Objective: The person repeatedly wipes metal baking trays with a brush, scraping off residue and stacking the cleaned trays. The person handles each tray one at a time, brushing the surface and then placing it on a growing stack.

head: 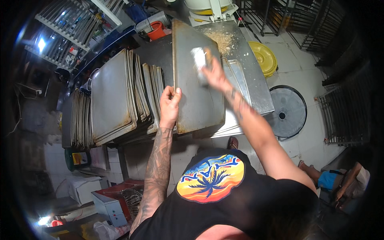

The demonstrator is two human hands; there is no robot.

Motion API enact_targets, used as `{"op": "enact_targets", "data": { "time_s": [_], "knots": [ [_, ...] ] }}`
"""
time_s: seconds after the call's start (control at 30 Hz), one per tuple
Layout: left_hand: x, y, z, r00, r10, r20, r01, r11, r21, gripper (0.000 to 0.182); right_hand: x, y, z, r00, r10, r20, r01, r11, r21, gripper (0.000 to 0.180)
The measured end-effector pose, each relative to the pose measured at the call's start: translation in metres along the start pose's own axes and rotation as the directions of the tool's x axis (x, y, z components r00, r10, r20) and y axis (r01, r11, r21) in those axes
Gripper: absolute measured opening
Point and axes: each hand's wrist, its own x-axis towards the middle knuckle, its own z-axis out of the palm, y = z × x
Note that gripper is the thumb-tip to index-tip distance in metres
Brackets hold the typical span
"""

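Observation:
My left hand [170, 103] grips the near left edge of a metal baking tray [198, 105], thumb on top, and the tray is tilted up over the table. Above the tray's face is my right hand [213, 75], closed on a blurred white and brown object [200, 58]; whether it is a scraper, a brush or a cloth I cannot tell. Left of the tray, many similar trays [112, 93] lean in upright rows, with rust-brown edges. More trays [240, 79] lie flat to the right, partly under the held one.
Tan crumbs [223, 40] lie on the metal table [259, 96]. Beyond are an orange container [157, 30] and a white machine [210, 7]. A yellow lid [263, 59] and a round fan [286, 112] stand right of the table. Racks [345, 117] and another person [339, 183] are at the far right.

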Motion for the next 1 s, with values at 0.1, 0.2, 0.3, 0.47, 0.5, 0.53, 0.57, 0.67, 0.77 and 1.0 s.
{"op": "enact_targets", "data": {
  "time_s": [0.1, 0.2, 0.3, 0.47, 0.5, 0.53, 0.57, 0.67, 0.77, 1.0],
  "knots": [
    [0.008, -0.003, -0.024, 0.983, -0.017, -0.182, 0.022, 0.999, 0.028, 0.035, -0.101, 0.005, 0.042, 0.991, -0.051, 0.121, 0.062, 0.993, -0.095, 0.080],
    [0.028, 0.008, -0.014, 0.983, -0.004, -0.186, -0.005, 0.999, -0.044, 0.036, -0.121, 0.121, -0.042, 0.988, 0.014, -0.153, -0.066, 0.939, -0.337, 0.074],
    [0.026, 0.016, -0.035, 0.959, 0.043, -0.280, -0.027, 0.998, 0.062, 0.037, -0.094, 0.096, -0.071, 0.918, 0.006, -0.397, -0.167, 0.913, -0.371, 0.050],
    [0.018, 0.012, -0.026, 0.953, 0.004, -0.303, -0.007, 1.000, -0.008, 0.039, -0.085, -0.015, 0.005, 0.898, -0.193, -0.396, -0.043, 0.856, -0.516, 0.050],
    [0.016, 0.014, -0.015, 0.957, -0.011, -0.289, -0.003, 0.999, -0.048, 0.039, -0.080, 0.007, 0.003, 0.998, 0.051, -0.028, -0.056, 0.684, -0.727, 0.049],
    [0.019, 0.018, -0.001, 0.966, -0.014, -0.259, 0.007, 1.000, -0.028, 0.038, -0.075, 0.049, -0.016, 0.989, 0.090, -0.117, -0.148, 0.673, -0.724, 0.048],
    [0.019, 0.022, 0.008, 0.969, 0.012, -0.247, 0.015, 0.994, 0.106, 0.037, -0.070, 0.079, -0.031, 0.972, 0.124, -0.201, -0.232, 0.665, -0.710, 0.048],
    [0.008, 0.008, -0.023, 0.943, 0.112, -0.313, -0.087, 0.992, 0.094, 0.037, -0.095, -0.029, 0.021, 0.971, -0.057, -0.232, -0.062, 0.879, -0.473, 0.046],
    [0.010, 0.009, -0.015, 0.947, 0.004, -0.322, -0.030, 0.997, -0.078, 0.037, -0.133, -0.036, 0.067, 0.915, -0.402, 0.033, 0.333, 0.707, -0.624, 0.045],
    [-0.015, 0.046, -0.064, 0.953, -0.070, -0.294, 0.010, 0.980, -0.199, 0.030, -0.052, 0.110, -0.060, 0.878, 0.286, -0.384, -0.204, 0.949, 0.241, 0.048]
  ]
}}
